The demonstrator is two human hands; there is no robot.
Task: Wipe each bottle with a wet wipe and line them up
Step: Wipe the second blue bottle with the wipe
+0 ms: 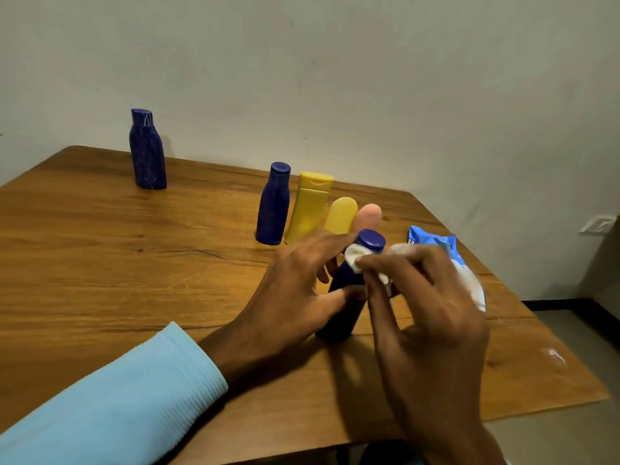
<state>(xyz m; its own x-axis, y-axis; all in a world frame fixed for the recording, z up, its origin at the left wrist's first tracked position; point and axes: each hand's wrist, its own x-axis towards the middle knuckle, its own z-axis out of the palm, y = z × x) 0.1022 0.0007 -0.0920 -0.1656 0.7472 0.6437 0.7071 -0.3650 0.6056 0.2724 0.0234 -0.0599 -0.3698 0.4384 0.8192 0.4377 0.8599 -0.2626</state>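
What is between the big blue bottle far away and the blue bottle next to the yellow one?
Nothing: in the head view, only bare wooden table lies between the far blue bottle and the blue bottle standing beside the yellow bottle.

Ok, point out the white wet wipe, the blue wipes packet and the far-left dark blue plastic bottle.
white wet wipe (356,259): head view, bunched part by the cap.
blue wipes packet (436,242): head view, upper blue face.
far-left dark blue plastic bottle (148,159): head view, mid body.
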